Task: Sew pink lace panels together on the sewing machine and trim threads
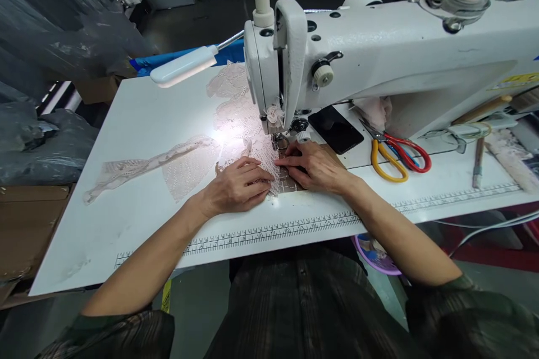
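Pale pink lace fabric (236, 115) lies under the needle area of a white sewing machine (269, 67) and spreads over the table behind and left of it. My left hand (240, 184) rests flat on the lace in front of the presser foot (278, 141), fingers stretched to the right. Close to the foot, my right hand (309, 167) lies low, its fingers pointing left and one fingertip touching the lace's right edge. The fingers of this hand are apart. A long lace strip (143, 165) trails to the left. The needle tip is too small to make out.
A lit lamp (185, 66) hangs over the white table (84, 224). Right of the needle lie a black phone (336, 129) and scissors (393, 151) with red and yellow handles. A printed ruler (273, 231) runs along the front edge. Cardboard boxes (31, 230) stand at left.
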Action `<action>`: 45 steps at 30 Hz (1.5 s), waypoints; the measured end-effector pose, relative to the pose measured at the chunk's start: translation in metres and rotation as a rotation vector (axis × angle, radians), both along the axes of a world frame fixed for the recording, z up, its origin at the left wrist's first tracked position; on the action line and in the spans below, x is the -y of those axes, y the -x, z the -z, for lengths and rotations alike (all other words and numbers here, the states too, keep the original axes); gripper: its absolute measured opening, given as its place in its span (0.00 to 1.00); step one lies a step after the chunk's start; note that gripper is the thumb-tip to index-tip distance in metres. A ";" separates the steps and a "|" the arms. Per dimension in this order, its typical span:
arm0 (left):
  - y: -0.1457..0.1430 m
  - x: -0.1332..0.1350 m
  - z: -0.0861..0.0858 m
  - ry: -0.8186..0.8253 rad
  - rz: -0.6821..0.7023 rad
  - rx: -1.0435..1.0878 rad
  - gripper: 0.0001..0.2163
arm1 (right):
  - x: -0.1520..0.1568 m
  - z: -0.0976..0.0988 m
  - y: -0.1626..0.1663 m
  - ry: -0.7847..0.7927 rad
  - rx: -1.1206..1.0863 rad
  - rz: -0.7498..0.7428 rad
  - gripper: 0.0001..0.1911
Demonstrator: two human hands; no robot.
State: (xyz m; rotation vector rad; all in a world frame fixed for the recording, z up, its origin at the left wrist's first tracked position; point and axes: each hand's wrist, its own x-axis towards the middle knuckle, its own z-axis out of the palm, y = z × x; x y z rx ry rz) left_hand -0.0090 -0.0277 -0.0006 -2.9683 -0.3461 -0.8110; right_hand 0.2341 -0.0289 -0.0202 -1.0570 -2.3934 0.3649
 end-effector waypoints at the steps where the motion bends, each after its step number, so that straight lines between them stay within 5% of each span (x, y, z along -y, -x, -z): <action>1: 0.000 0.000 0.000 -0.007 0.002 0.005 0.02 | 0.000 0.000 0.000 0.004 0.003 -0.003 0.17; 12: 0.000 0.000 0.002 0.032 0.019 -0.009 0.03 | -0.001 -0.002 -0.001 0.010 0.024 -0.005 0.17; 22: -0.005 -0.016 -0.019 0.243 0.084 -0.184 0.08 | 0.003 -0.004 -0.003 -0.017 0.089 -0.052 0.17; 45: 0.000 -0.004 -0.016 0.216 -0.070 -0.289 0.13 | -0.002 -0.008 0.009 -0.012 0.249 0.078 0.18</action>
